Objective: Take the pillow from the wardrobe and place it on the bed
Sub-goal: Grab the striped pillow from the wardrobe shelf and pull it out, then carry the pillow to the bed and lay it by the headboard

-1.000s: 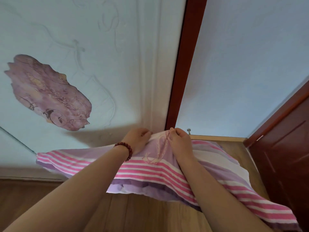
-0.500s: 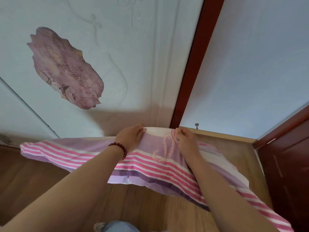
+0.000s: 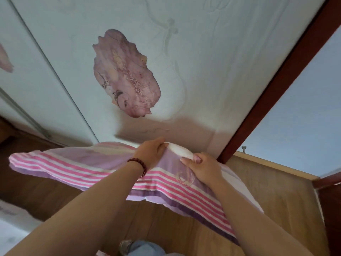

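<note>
A pillow in a pink, white and purple striped case hangs in the air in front of me, spread wide from left to lower right. My left hand, with a dark red bead bracelet on its wrist, grips the pillow's far top edge. My right hand pinches the same edge just to the right. The pale wardrobe door, with a pink shell-like picture on it, rises right behind the pillow. No bed is in view.
A dark red wooden frame post runs diagonally at the right, beside a pale blue wall. Wooden floor lies below. A shoe and a denim leg show at the bottom edge. Something white sits at the lower left.
The view has swung left, so the wardrobe door and red post have shifted right in the frame. Both hands keep hold of the pillow, which has tilted, left end higher.
</note>
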Motion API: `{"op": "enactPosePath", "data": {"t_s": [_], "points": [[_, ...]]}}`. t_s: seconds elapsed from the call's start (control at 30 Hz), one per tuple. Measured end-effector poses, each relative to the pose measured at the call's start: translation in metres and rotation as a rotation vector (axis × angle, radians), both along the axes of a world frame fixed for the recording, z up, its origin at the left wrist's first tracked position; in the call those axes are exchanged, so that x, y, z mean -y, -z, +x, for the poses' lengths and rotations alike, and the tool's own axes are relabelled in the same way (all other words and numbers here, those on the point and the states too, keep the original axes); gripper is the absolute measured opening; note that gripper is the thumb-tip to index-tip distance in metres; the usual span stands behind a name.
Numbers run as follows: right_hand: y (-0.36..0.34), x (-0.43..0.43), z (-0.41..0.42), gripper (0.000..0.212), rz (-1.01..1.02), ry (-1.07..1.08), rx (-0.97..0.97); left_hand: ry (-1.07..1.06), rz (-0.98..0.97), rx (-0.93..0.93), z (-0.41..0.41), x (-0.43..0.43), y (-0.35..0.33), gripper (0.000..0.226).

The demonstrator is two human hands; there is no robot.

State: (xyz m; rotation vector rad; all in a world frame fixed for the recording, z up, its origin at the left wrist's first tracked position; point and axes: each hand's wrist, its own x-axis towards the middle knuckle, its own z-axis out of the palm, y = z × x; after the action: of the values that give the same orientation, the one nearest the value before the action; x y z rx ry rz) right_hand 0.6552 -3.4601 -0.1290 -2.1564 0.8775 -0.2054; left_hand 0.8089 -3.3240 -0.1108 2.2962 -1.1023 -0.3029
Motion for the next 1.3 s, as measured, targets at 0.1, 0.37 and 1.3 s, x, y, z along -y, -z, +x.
{"op": "enactPosePath", "data": {"t_s": [0.1,0.37,1.3], "points": [[0.001,-0.016,0.027,0.051,-0.08,-0.071,0.002,-0.046,0.079,-0.069,0.024,-0.019,0.001,0.023],[0.009,-0.066,0.11,0.053,-0.087,-0.192,0.013,-0.152,0.149,-0.235,0.097,-0.081,0.008,0.044],[0.019,-0.317,0.388,0.024,0.069,-0.77,0.132,-0.778,0.12,0.002,0.25,-0.376,0.015,0.046]]}}
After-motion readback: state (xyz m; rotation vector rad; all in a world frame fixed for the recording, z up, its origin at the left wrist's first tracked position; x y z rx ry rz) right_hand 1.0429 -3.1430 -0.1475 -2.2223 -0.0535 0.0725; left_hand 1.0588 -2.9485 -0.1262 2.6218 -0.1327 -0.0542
